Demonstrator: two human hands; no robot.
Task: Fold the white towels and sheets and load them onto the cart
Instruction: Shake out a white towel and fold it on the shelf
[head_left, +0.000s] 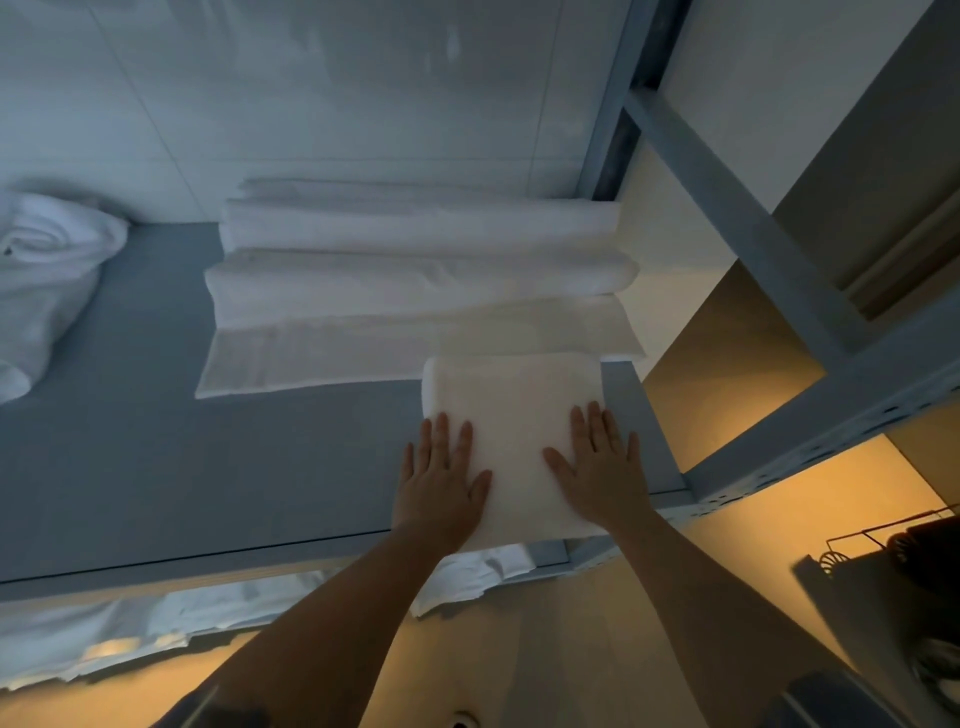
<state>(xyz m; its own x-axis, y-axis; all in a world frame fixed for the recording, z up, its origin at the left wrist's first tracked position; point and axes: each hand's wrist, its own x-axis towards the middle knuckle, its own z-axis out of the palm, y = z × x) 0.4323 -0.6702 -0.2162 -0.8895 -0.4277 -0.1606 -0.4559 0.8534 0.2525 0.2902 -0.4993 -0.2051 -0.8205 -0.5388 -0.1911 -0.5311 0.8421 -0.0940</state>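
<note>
A folded white towel lies near the front right corner of a grey shelf, its near edge overhanging a little. My left hand rests flat on its left side, partly on the shelf, fingers spread. On the towel's right side, my right hand presses flat too. Behind it, a stack of folded white towels sits toward the back wall. A crumpled white sheet lies at the far left of the shelf.
Grey metal rack posts and beams rise at the right. More white linen sits on the level below the shelf. A dark wire rack stands at the lower right over a yellow-lit floor.
</note>
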